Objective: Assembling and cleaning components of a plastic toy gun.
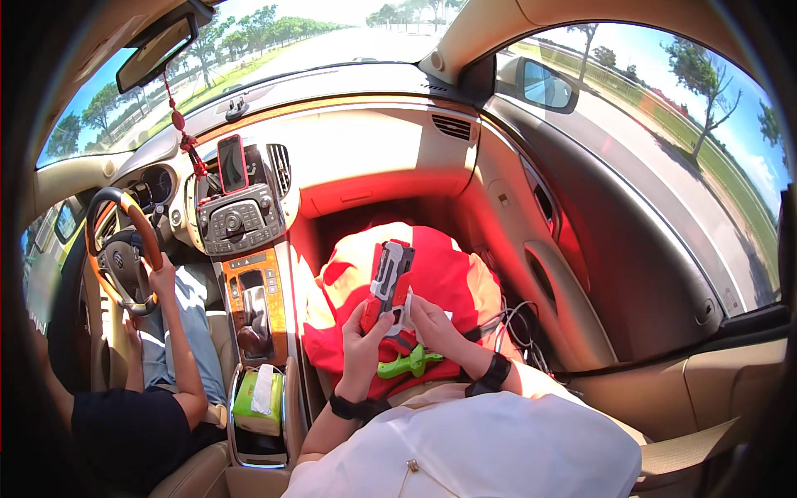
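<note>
A grey and red toy gun (390, 272) is held up over my lap, its long end pointing toward the dashboard. My left hand (360, 344) wraps its red lower left side, thumb across the front. My right hand (433, 325) closes on the lower right side, by a small white part that its fingers partly hide. Just below the hands lies a bright green plastic piece (408, 363) with a knobbed shape. Under everything, a large red fabric bundle (340, 286) covers my lap and knees. Both wrists wear black bands.
At left a driver's hand (163, 278) rests on the steering wheel (93, 236). Between the seats are a gear lever (254, 336) and a green tissue pack (257, 407). A phone (232, 163) stands on the dashboard. Cables (523, 332) lie beside the passenger door (573, 324).
</note>
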`<state>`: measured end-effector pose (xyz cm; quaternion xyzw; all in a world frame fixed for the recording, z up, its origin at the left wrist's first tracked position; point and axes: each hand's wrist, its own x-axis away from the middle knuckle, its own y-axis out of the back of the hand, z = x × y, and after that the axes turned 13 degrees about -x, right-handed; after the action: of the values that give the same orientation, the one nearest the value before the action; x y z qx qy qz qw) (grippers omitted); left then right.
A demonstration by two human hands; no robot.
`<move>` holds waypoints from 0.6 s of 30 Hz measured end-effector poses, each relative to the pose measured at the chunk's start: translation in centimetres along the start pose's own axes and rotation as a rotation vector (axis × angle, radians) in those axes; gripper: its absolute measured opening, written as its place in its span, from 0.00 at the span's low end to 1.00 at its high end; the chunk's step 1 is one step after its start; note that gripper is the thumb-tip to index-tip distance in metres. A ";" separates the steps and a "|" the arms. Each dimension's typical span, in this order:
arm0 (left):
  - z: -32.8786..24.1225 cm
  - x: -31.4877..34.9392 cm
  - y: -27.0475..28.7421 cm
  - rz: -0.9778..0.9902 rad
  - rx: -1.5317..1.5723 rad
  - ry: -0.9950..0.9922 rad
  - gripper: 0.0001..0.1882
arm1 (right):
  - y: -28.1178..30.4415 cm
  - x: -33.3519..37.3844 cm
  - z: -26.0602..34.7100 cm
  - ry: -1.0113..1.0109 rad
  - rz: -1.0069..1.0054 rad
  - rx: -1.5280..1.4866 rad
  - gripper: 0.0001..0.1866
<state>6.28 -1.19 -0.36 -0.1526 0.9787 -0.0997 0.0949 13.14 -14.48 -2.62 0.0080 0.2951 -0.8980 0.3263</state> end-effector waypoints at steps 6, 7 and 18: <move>0.3 -0.3 1.0 -0.108 0.076 0.032 0.12 | 0.0 0.6 2.4 -0.199 0.139 0.672 0.15; 0.0 -0.4 1.0 -0.110 0.072 0.041 0.12 | 0.2 0.7 2.6 -0.127 0.154 0.687 0.13; 1.0 -1.3 1.7 -0.091 0.023 -0.065 0.13 | -0.6 0.0 -0.8 -0.234 0.180 0.330 0.13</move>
<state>7.23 0.63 -1.49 -0.1988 0.9660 -0.1101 0.1237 12.63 -13.71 -3.03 -0.0168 0.1021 -0.8962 0.4314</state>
